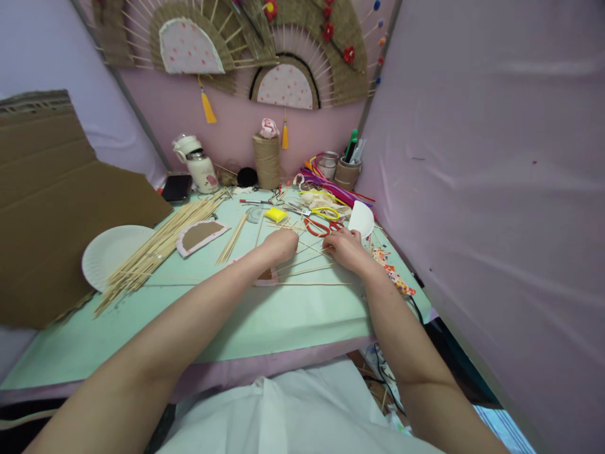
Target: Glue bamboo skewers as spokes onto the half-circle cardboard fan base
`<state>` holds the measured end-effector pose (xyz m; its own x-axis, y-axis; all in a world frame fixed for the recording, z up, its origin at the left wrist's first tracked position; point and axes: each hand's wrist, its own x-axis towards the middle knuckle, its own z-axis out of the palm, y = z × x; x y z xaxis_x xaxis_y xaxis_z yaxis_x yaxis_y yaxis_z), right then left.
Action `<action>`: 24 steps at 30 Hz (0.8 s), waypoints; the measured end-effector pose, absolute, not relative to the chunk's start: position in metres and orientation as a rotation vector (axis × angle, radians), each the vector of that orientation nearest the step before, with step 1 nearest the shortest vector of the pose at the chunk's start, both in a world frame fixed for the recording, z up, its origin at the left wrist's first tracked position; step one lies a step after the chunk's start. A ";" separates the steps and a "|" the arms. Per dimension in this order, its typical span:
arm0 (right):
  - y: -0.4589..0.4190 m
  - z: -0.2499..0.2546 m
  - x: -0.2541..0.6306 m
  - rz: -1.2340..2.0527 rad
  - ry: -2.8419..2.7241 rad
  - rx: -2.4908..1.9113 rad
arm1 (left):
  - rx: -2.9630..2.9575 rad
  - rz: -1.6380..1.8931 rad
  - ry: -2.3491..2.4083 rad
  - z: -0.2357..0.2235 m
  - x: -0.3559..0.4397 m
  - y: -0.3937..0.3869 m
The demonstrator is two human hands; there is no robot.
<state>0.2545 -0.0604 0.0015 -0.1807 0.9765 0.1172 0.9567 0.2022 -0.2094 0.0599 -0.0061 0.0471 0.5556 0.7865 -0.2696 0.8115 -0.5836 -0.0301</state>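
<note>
Already some sticks (307, 271) are fanned by the base (268, 276), the bundle (161, 252) left aside; left hand (282, 245) and right hand (347, 249) are curled, any pinch can't be told.

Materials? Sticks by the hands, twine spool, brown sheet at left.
Sticks: probably bamboo or wood, unvarnished-looking; pale, straight. Twine spool: natural fibre, maybe jute; tan, dull, finely wound. Brown sheet: matte cardboard, likely corrugated; rough layers show along its top edge.

Two pairs of scissors (307, 212), two bundles of sticks (161, 253), one protractor (254, 216); along the back edge of the table (307, 318), one bottle (203, 173).
</note>
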 end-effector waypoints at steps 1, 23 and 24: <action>-0.060 0.001 0.255 0.125 -2.250 -1.846 | 2.682 -0.389 1.380 0.047 0.060 -0.006; -0.063 0.005 0.253 0.111 -2.246 -1.866 | 2.659 -0.383 1.380 0.051 0.060 -0.010; -0.063 0.005 0.253 0.113 -2.248 -1.866 | 2.659 -0.383 1.382 0.051 0.060 -0.010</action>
<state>0.2531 -0.0631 0.0054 -0.1713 0.9782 0.1174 0.9614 0.1920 -0.1969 0.0595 -0.0102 0.0512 0.5510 0.7870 -0.2777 0.8176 -0.5757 -0.0095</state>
